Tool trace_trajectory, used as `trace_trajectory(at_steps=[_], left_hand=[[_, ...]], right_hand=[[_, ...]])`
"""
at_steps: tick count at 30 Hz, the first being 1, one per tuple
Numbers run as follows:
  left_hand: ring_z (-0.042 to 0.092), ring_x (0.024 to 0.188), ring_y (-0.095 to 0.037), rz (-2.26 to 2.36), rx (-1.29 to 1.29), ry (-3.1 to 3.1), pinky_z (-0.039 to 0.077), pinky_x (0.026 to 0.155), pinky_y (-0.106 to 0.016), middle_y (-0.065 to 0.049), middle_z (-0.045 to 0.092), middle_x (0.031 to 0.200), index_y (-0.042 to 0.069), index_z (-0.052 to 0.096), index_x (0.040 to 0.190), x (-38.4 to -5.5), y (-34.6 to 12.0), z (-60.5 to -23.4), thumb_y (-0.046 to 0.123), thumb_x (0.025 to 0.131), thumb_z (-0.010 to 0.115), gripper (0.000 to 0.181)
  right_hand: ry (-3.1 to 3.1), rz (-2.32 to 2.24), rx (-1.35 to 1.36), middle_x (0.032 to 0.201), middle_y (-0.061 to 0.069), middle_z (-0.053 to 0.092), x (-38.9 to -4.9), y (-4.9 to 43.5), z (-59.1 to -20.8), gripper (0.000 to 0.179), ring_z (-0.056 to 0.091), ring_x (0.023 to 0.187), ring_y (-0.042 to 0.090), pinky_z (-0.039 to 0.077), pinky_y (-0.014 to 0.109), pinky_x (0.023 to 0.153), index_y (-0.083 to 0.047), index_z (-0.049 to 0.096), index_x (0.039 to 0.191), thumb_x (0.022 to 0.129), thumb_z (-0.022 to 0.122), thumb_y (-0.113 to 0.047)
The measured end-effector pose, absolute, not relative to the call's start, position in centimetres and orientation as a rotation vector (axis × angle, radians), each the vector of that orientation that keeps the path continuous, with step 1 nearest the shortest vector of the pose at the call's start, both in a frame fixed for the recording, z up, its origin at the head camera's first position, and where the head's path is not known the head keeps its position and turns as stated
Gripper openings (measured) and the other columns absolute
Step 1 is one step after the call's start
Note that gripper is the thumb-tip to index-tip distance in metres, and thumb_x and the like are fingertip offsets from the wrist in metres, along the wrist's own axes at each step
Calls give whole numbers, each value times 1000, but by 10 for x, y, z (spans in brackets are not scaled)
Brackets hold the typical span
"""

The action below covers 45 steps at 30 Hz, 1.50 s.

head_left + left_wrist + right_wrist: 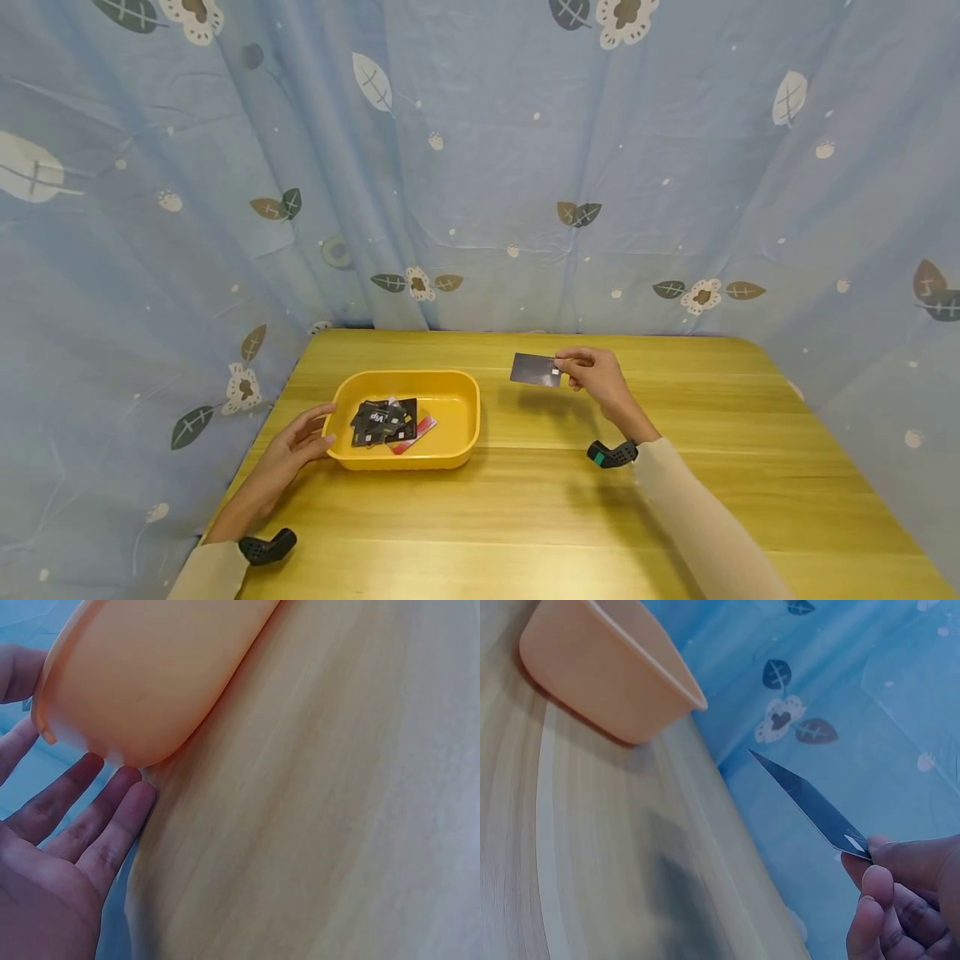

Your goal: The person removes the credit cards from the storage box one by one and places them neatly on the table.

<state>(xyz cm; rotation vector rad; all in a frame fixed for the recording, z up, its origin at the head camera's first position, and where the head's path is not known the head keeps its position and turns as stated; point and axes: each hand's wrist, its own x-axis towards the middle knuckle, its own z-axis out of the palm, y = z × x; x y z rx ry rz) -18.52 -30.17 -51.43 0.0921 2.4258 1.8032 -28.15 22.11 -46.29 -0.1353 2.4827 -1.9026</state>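
My right hand (596,379) pinches a dark card (535,370) by one end, thumb on top and fingers below. The card is held up over the table to the right of a yellow plastic basin (468,417), its small chip beside the fingertips. In the right wrist view the card (810,806) is seen nearly edge-on. My left hand (296,442) holds the basin at its left end, thumb at the rim and other fingertips on the outer wall, as the left wrist view shows. Several dark cards (382,421) lie overlapping inside, over a red and white card (420,433).
The basin stands on a wooden table (525,517) with its left end near the table's left edge. Blue patterned curtains (480,167) hang behind and along both sides. Each wrist wears a black strapped device (613,455).
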Motion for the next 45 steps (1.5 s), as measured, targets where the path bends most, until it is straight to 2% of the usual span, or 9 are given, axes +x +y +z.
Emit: trace_trajectory(at_steps=[5, 12, 15, 19, 25, 28, 33, 37, 45], left_hand=[[41, 138, -38, 1806, 94, 2407, 54, 92, -23, -18, 34, 160, 16, 35, 160, -184, -302, -512, 31, 104, 64, 65], [42, 138, -38, 1802, 90, 2412, 54, 91, -23, -19, 35, 160, 16, 35, 159, -185, -301, -511, 32, 103, 65, 66], [42, 138, -40, 1798, 75, 2419, 53, 91, -22, -20, 35, 159, 16, 35, 159, -185, -300, -512, 33, 103, 65, 66], [42, 138, -40, 1797, 78, 2429, 53, 91, -22, -19, 36, 159, 15, 36, 159, -185, -300, -512, 32, 103, 65, 65], [41, 139, -40, 1802, 77, 2406, 55, 91, -25, -19, 34, 160, 15, 34, 160, -183, -301, -513, 32, 104, 64, 66], [41, 139, -41, 1800, 68, 2407, 55, 91, -26, -20, 34, 160, 15, 34, 160, -184, -301, -512, 33, 103, 65, 67], [41, 138, -40, 1812, 103, 2418, 55, 92, -26, -19, 35, 160, 15, 35, 159, -186, -301, -512, 31, 104, 64, 65], [39, 140, -41, 1819, 133, 2408, 55, 92, -28, -18, 33, 161, 16, 35, 160, -186, -303, -512, 30, 104, 64, 64], [35, 144, -42, 1803, 110, 2399, 53, 92, -23, -18, 31, 162, 17, 35, 160, -184, -302, -510, 29, 104, 64, 64]], right_hand=[[2490, -1906, -110, 108, 19, 73, -283, 231, -466, 27, 60, 84, 48, 58, 40, 70, -4, 72, 121, 101, 70, -21], [2498, -1895, -83, 107, 15, 73, -288, 243, -471, 28, 61, 84, 44, 57, 54, 80, -4, 72, 122, 101, 69, -22], [2512, -1872, -62, 107, 14, 73, -290, 247, -474, 27, 61, 89, 48, 57, 55, 82, -4, 72, 121, 101, 69, -22], [2514, -1855, -49, 105, 13, 73, -294, 251, -479, 26, 60, 88, 48, 58, 49, 78, -3, 72, 121, 102, 68, -20], [2499, -1845, -55, 104, 15, 73, -301, 255, -493, 27, 59, 72, 26, 55, 39, 68, 0, 71, 123, 102, 68, -16], [2497, -1840, -78, 104, 18, 72, -306, 256, -496, 27, 56, 69, 21, 52, 35, 64, 2, 70, 124, 103, 65, -14], [2497, -1847, -78, 101, 17, 70, -315, 254, -498, 25, 53, 68, 21, 49, 30, 61, 0, 71, 122, 103, 65, -15], [2484, -1853, -67, 104, 18, 71, -322, 252, -499, 24, 53, 68, 21, 49, 32, 62, 0, 71, 122, 104, 64, -14], [2470, -1833, -42, 107, 20, 71, -333, 251, -511, 25, 52, 66, 18, 49, 30, 59, 0, 71, 123, 104, 63, -15]])
